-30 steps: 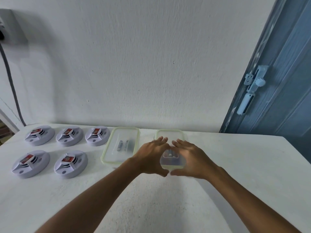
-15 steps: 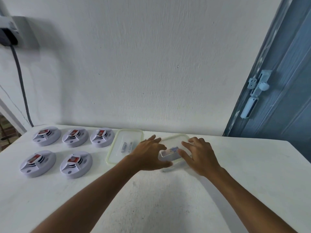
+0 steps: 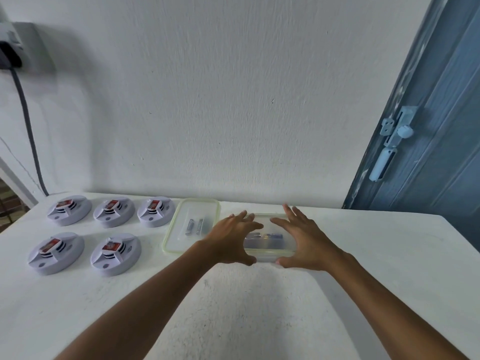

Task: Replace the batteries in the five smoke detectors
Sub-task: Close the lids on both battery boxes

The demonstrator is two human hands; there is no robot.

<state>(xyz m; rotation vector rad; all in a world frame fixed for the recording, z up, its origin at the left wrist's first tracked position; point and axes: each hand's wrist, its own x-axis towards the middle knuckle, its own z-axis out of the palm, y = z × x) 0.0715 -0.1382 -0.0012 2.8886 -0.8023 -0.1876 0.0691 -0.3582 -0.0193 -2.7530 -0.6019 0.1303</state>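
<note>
The left hand [image 3: 231, 241] and the right hand [image 3: 302, 241] bracket a clear plastic container [image 3: 268, 252] with a pale green rim. Both hands have their fingers spread and nearly straight, thumbs low at the container's near edge, fingertips reaching toward its far edge. The thumbs look to touch the near rim, but whether the palms press its sides or hover just above cannot be told. Between the two hands, batteries [image 3: 265, 236] lie inside the container, dark and blurred.

Just left of the left hand's fingers sits a second clear container [image 3: 174, 242], also green-rimmed, with two small batteries [image 3: 194, 226] lying side by side in it. Farther left of that, five smoke detectors [image 3: 115, 252] rest on the white table [image 3: 259, 307] in two rows, three behind and two in front, each with a red label on top.

Beyond the fingertips the table meets a white wall [image 3: 233, 100]. To the right of the right hand the tabletop runs bare to its edge beside a blue door [image 3: 441, 126]. Toward the person, bare tabletop lies under both forearms.
</note>
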